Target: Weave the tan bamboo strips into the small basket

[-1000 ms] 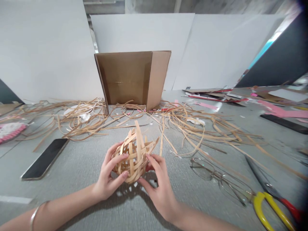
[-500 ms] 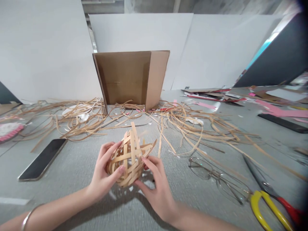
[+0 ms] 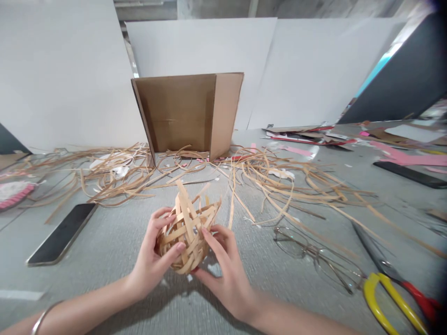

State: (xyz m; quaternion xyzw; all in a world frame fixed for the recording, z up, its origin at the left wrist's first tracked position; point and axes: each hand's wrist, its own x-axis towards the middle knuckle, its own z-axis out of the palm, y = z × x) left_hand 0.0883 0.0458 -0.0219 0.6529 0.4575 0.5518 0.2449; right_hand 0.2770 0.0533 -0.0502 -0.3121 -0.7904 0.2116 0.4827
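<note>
A small woven basket [image 3: 186, 230] of pale flat strips is held between my two hands, just above the grey tabletop [image 3: 139, 316]. Loose strip ends stick up from its far side. My left hand [image 3: 153, 249] wraps its left side, thumb laid across the near weave. On the right, my right hand [image 3: 223, 260] pinches the weave, with its index finger on the front and the thumb low at the bottom edge. The basket's underside and the tips of some fingers are hidden.
Loose strips [image 3: 279, 186] lie tangled behind the basket on both sides. An open cardboard box [image 3: 226, 111] stands at the back. A phone [image 3: 63, 235] rests on the left; eyeglasses [image 3: 316, 253] and yellow-and-red-handled scissors [image 3: 375, 298] lie on the right. White panels [image 3: 202, 46] rise behind.
The basket has turned and tilted slightly, its upright strip ends now leaning further left. Both hands keep hold of it, and the right fingers have shifted a little with it.
</note>
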